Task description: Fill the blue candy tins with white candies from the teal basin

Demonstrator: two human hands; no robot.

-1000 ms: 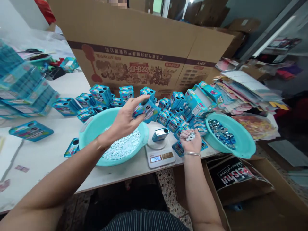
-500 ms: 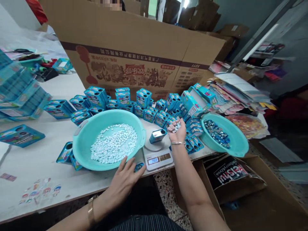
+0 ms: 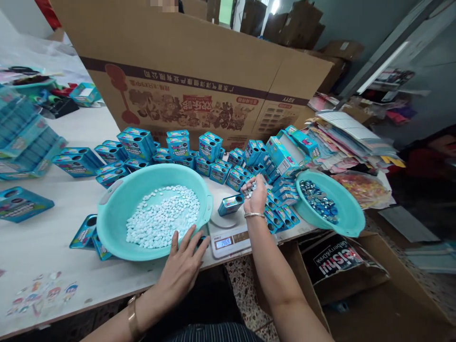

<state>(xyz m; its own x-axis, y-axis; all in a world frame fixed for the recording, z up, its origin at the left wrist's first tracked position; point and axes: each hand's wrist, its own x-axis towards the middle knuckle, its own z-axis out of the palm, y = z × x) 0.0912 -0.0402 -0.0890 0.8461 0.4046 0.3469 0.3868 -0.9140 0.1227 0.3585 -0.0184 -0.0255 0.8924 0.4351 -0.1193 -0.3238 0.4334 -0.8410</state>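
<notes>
Centrally, a white digital scale (image 3: 231, 243) sits near the table's front edge, its display lit. On its round platform, at the back of the scale, stands a blue tin (image 3: 231, 205). Your left hand (image 3: 182, 266) is just left of the scale, back upward and fingers spread well apart, pointing away from you. Its fingertips reach the near right rim of a turquoise basin (image 3: 119, 202), which holds a wide scatter of white candies (image 3: 164, 213). Beside your fingers, between basin and scale, shows part of another tin (image 3: 202, 242); whether you touch it cannot be told. Your left forearm slants in low and wears a gold-coloured band (image 3: 133, 317).

Your right hand (image 3: 255, 197) is raised behind the scale's right side, close by the tin on the platform. Its palm faces up, fingers curled into a cup around a small heap of white sweets (image 3: 249, 190). A silver bangle (image 3: 254, 215) circles that wrist. Farther right of the scale, a second basin (image 3: 351, 211) contains shiny blue and silver pieces (image 3: 317, 199).
</notes>
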